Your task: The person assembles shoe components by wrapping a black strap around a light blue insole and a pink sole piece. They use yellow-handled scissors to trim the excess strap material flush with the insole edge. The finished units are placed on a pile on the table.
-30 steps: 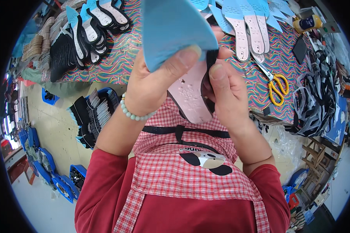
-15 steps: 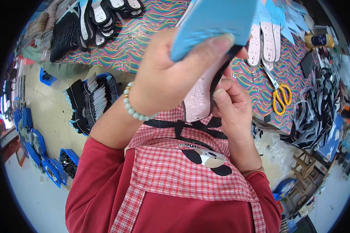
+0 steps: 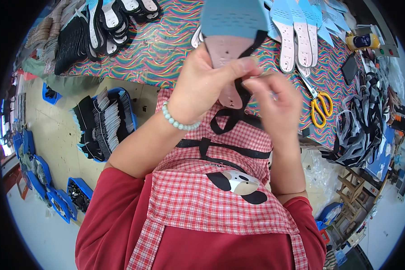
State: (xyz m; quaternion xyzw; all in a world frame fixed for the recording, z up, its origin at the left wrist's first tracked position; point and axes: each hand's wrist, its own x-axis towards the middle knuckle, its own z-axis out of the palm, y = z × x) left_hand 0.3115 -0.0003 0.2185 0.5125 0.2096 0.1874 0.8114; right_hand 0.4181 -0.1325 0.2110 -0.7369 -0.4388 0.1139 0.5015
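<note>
A shoe insole (image 3: 230,49), pale pink at the heel and blue at the forefoot, is raised above the table's near edge. My left hand (image 3: 202,85) is closed round its right and left edges, the thumb lying across the pink part. A black fabric strip (image 3: 243,92) follows the insole's right edge and hangs in a loose loop below the heel. My right hand (image 3: 276,101) is beside that edge, fingers curled and pinched at the strip; motion blurs it slightly.
On the patterned tablecloth (image 3: 166,49) lie stacked insoles (image 3: 112,27), more blue-and-pink insoles (image 3: 297,40) and yellow-handled scissors (image 3: 320,108). A yellow bottle (image 3: 363,41), a dark phone (image 3: 350,68) and a heap of black strips (image 3: 362,126) are at the right. A blue bin (image 3: 132,112) stands lower left.
The insole has swung farther from me and stands straighter, showing more of its pink part. My right hand has moved up along its edge, and a strip loop now hangs below the heel.
</note>
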